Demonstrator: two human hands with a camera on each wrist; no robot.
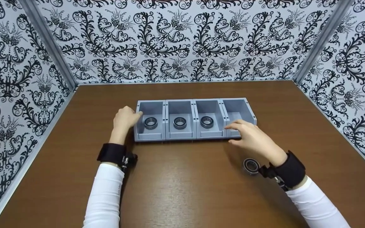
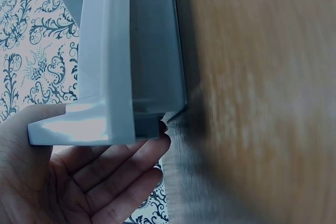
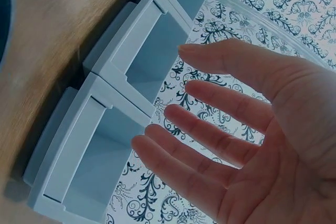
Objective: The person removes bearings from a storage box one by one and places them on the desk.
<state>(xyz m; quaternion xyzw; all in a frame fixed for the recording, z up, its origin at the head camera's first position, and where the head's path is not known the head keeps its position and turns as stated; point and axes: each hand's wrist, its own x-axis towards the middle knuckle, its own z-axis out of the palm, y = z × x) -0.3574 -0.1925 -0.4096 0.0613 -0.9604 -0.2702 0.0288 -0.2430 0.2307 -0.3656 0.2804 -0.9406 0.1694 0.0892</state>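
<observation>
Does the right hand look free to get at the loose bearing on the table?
Probably yes: the right hand is open, holds nothing, and the loose bearing lies uncovered on the table beside that wrist.

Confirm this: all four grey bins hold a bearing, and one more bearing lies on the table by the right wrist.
Not quite. The head view shows three bins filled; the rightmost bin is empty, with the right hand at its front. The spare bearing does lie on the table.
</observation>
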